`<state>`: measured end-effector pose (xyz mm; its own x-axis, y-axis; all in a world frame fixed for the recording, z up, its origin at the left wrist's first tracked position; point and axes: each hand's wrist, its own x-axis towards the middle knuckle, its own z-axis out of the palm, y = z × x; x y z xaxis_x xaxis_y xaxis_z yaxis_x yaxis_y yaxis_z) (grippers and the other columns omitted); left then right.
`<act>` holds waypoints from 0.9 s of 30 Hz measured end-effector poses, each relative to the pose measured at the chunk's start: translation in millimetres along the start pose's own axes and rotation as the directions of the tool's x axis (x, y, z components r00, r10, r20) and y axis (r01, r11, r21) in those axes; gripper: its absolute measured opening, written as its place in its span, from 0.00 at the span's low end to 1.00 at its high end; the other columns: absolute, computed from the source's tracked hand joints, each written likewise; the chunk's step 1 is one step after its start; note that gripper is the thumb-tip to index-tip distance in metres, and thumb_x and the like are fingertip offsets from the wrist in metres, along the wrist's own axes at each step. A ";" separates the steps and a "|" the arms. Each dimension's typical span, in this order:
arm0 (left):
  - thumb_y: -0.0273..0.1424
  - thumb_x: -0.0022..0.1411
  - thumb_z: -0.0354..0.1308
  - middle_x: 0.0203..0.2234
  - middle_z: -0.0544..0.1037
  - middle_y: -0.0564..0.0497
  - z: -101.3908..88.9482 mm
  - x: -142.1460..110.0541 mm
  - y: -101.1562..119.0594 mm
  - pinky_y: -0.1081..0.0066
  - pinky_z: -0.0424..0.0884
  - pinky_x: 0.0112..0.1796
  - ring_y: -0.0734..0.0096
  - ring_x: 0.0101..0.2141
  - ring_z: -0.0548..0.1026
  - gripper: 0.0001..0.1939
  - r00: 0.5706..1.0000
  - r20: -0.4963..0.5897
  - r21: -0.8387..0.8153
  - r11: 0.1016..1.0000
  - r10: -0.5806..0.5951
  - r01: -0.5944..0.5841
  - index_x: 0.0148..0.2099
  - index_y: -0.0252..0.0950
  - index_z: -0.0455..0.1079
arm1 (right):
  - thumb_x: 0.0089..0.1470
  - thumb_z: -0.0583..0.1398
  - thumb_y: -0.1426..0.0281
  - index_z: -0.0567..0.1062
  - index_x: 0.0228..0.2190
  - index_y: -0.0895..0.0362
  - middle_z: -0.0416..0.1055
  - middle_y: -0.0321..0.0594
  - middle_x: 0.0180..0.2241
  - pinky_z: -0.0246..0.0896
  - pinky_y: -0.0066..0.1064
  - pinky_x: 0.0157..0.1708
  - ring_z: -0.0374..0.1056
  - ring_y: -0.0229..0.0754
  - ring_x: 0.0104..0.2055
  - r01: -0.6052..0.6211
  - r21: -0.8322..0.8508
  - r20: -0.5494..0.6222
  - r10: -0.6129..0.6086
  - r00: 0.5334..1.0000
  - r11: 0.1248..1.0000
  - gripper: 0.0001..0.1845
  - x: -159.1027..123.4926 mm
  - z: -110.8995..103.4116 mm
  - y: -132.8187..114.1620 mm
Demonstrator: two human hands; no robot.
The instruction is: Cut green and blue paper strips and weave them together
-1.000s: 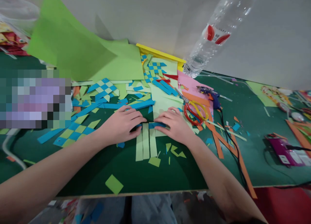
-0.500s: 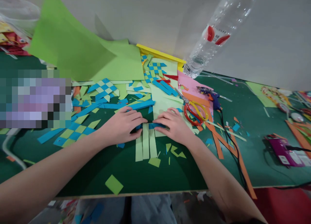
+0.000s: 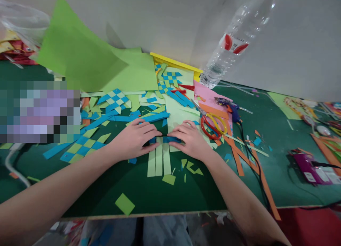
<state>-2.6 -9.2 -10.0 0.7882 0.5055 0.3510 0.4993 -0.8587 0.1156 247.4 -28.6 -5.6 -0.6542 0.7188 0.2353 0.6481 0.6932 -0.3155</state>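
Note:
A blue paper strip (image 3: 166, 139) lies crosswise over several pale green paper strips (image 3: 159, 161) that hang down towards the table's front edge. My left hand (image 3: 136, 138) has its thumb and fingers closed on the left end of the blue strip. At the right end, my right hand (image 3: 192, 139) pinches it in the same way. Both hands cover the strip's ends, and only a short middle part shows between them. Green paper scraps (image 3: 168, 179) lie just below.
Scissors (image 3: 213, 125) with red and yellow handles lie right of my hands. Behind stand a plastic bottle (image 3: 226, 48) and a large green sheet (image 3: 101, 68). Woven blue-green paper pieces (image 3: 84, 144) lie left. A purple device (image 3: 309, 167), a glue gun (image 3: 234, 112) and its cord are at right.
My hands stay on the blue strip in nearly the same place. The lower ends of the pale green strips have shifted very slightly left; the view has tilted a little.

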 end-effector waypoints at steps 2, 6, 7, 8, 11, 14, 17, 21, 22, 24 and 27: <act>0.39 0.66 0.53 0.40 0.78 0.47 0.1 -0.1 -0.2 0.60 0.66 0.46 0.61 0.41 0.75 0.15 1.000 0.008 0.000 1.000 0.007 -0.007 0.48 0.37 0.73 | 0.61 0.57 0.61 0.76 0.43 0.54 0.74 0.39 0.39 0.48 0.43 0.57 0.67 0.42 0.44 0.002 -0.007 -0.002 -0.002 1.000 1.000 0.14 -0.1 0.6 0.4; 0.40 0.66 0.53 0.40 0.78 0.47 1.0 -0.4 -0.5 0.60 0.65 0.46 0.61 0.41 0.75 0.15 1.000 0.012 0.009 1.000 0.009 -0.009 0.47 0.38 0.73 | 0.61 0.57 0.61 0.76 0.43 0.54 0.74 0.39 0.39 0.48 0.42 0.57 0.67 0.42 0.43 0.007 -0.015 -0.006 -0.007 1.000 1.000 0.14 0.1 1.2 0.7; 0.40 0.66 0.54 0.40 0.78 0.47 1.2 -0.5 -0.6 0.60 0.65 0.46 0.61 0.41 0.75 0.15 1.000 0.011 0.010 1.000 0.008 -0.008 0.47 0.38 0.73 | 0.61 0.57 0.61 0.76 0.43 0.54 0.74 0.39 0.39 0.48 0.42 0.57 0.67 0.42 0.43 0.008 -0.015 -0.006 -0.008 1.000 1.000 0.14 0.2 1.3 0.8; 0.41 0.66 0.54 0.40 0.78 0.47 1.3 -0.6 -0.7 0.60 0.65 0.46 0.61 0.41 0.75 0.15 1.000 0.009 0.010 1.000 0.008 -0.009 0.46 0.38 0.74 | 0.61 0.57 0.61 0.76 0.43 0.54 0.74 0.39 0.39 0.49 0.42 0.56 0.67 0.42 0.43 0.010 -0.015 -0.007 -0.010 1.000 1.000 0.14 0.2 1.4 0.8; 0.41 0.65 0.54 0.40 0.78 0.47 1.3 -0.7 -0.7 0.60 0.65 0.46 0.61 0.42 0.75 0.14 1.000 0.009 0.008 1.000 0.010 -0.010 0.46 0.38 0.74 | 0.62 0.56 0.61 0.76 0.43 0.54 0.74 0.39 0.39 0.48 0.42 0.56 0.67 0.42 0.44 0.016 -0.012 -0.013 -0.016 1.000 1.000 0.14 0.2 1.8 0.9; 0.41 0.65 0.54 0.40 0.78 0.47 0.6 -0.5 -0.2 0.60 0.65 0.46 0.61 0.41 0.75 0.14 1.000 0.012 0.010 1.000 0.008 -0.008 0.45 0.38 0.74 | 0.62 0.56 0.61 0.76 0.43 0.54 0.74 0.39 0.39 0.48 0.42 0.56 0.67 0.42 0.44 0.019 -0.009 -0.019 -0.020 1.000 1.000 0.14 0.0 2.0 1.1; 0.40 0.66 0.53 0.40 0.78 0.47 -0.1 0.0 0.6 0.59 0.66 0.47 0.60 0.42 0.76 0.15 1.000 0.006 0.008 1.000 -0.002 0.002 0.48 0.37 0.73 | 0.62 0.57 0.61 0.76 0.43 0.54 0.74 0.40 0.39 0.48 0.42 0.56 0.67 0.42 0.43 0.016 -0.012 -0.018 -0.017 1.000 1.000 0.14 -0.2 1.9 1.4; 0.34 0.68 0.49 0.42 0.79 0.46 0.7 -0.1 0.2 0.59 0.66 0.47 0.60 0.43 0.76 0.15 0.998 -0.014 0.020 0.998 -0.062 0.063 0.52 0.34 0.70 | 0.62 0.55 0.61 0.76 0.43 0.54 0.74 0.40 0.39 0.49 0.43 0.56 0.67 0.42 0.42 -0.005 -0.035 -0.026 0.004 1.000 0.999 0.14 -0.7 1.6 2.7; 0.33 0.68 0.48 0.42 0.79 0.46 1.0 -0.2 -0.3 0.59 0.66 0.47 0.61 0.44 0.76 0.15 0.997 -0.019 0.022 0.997 -0.079 0.079 0.52 0.34 0.70 | 0.63 0.55 0.61 0.75 0.43 0.54 0.74 0.40 0.39 0.49 0.43 0.56 0.67 0.42 0.43 -0.010 -0.036 -0.030 0.009 1.000 0.999 0.14 -0.9 1.5 3.3; 0.32 0.68 0.48 0.42 0.79 0.46 1.6 -0.4 -1.5 0.59 0.65 0.47 0.61 0.44 0.76 0.15 0.994 -0.024 0.023 0.994 -0.104 0.104 0.52 0.35 0.70 | 0.63 0.55 0.62 0.75 0.43 0.54 0.74 0.40 0.39 0.49 0.43 0.57 0.67 0.42 0.44 -0.013 -0.033 -0.043 0.012 0.999 0.999 0.14 -1.2 1.2 4.6; 0.32 0.67 0.50 0.42 0.79 0.47 1.4 -0.4 -2.9 0.60 0.66 0.45 0.61 0.45 0.76 0.14 0.992 -0.024 0.008 0.992 -0.124 0.124 0.52 0.36 0.70 | 0.63 0.55 0.62 0.75 0.44 0.54 0.74 0.41 0.40 0.51 0.43 0.55 0.66 0.43 0.44 -0.015 -0.030 -0.068 0.013 0.998 0.999 0.14 -1.5 0.9 6.5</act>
<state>-4.0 -6.7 -11.7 0.7112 0.6060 0.3564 0.5963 -0.7885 0.1507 252.2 -25.3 -8.9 -0.6175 0.7298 0.2933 0.6695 0.6834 -0.2911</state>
